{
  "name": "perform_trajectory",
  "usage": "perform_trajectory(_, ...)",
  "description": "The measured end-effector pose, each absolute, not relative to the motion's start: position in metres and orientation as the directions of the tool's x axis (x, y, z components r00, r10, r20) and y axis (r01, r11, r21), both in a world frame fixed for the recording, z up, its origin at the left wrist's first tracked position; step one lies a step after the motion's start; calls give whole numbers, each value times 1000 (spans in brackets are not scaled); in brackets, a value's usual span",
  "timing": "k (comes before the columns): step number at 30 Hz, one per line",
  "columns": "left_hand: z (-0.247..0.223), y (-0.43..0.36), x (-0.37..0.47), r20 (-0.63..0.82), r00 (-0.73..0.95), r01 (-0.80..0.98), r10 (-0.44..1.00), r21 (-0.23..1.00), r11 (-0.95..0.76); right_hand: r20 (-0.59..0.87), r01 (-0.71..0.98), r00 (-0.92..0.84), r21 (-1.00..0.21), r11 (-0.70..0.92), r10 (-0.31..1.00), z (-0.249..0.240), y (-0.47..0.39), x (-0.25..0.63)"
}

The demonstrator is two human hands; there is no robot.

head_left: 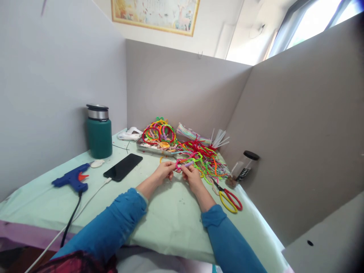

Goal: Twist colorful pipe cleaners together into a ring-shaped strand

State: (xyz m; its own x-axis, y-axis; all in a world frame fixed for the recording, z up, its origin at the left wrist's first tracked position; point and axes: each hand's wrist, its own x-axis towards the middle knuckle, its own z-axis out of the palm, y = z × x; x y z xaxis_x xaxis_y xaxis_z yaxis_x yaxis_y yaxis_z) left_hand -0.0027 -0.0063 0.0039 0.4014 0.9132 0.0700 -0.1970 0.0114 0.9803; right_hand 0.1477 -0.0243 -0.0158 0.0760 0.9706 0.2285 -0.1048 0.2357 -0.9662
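Over the middle of the table, my left hand (164, 170) pinches a pink pipe cleaner (177, 166) that looks bent or coiled at its end. Close beside it, my right hand (192, 177) has thumb and fingers closed on the same piece, where a purple pipe cleaner (189, 164) also shows. How the two colours join is too small to make out. Just beyond my hands lies a tangled heap of pipe cleaners (206, 159) in red, green, orange and pink. Scissors (229, 200) with one yellow and one red handle rest to the right of my right hand.
A metal tray (155, 150) holds pipe-cleaner rings (152, 134). Clear sticks (220, 138) stand behind the heap. Leftward are a blue glue gun (74, 179), a phone (123, 167) on a white cable and a green flask (99, 136). A black-lidded jar (244, 167) stands right. Grey partitions (182, 83) enclose the table.
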Motion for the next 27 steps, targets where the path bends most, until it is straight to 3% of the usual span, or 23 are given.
perform_trajectory(10, 3, -6, -3, 69, 404, -163, 912, 987, -3, 277, -61, 90, -957, 283, 957, -15, -25, 146)
perform_trajectory(18, 9, -14, -2, -61, 458, -84, 887, 990, 112, 277, -36, 132, -958, 284, 952, -10, -28, 145)
perform_trajectory(27, 9, -14, -3, -6, 477, -51, 879, 998, 34, 310, -26, 115, -949, 315, 944, -12, -27, 146)
